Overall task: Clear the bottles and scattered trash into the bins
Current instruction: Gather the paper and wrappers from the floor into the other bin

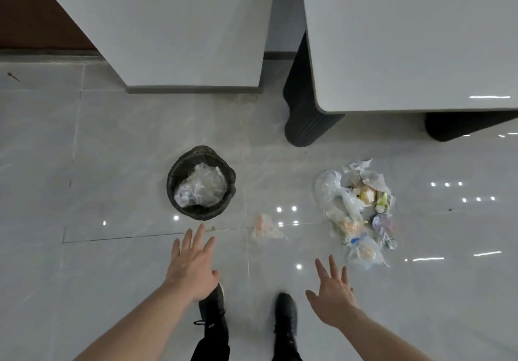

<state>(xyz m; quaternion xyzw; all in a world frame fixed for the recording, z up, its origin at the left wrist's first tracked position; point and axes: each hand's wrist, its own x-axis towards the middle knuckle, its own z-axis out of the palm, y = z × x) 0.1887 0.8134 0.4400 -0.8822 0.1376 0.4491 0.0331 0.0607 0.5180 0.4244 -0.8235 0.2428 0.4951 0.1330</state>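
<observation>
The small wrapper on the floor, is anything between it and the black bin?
Nothing visible. The small wrapper lies on bare tile just right of the black bin, with open floor between. Both hands, left hand and right hand, hover empty nearby.

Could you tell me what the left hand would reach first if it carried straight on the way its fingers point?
Probably the black bin: the left hand is open, fingers aimed up at it, only bare floor between. Its height above the floor is unclear.

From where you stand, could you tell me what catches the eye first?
A heap of plastic bags and wrappers lies on the floor at right, near the table. Left of it stands a black bin holding crumpled plastic. Both the left hand and right hand are open.
</observation>
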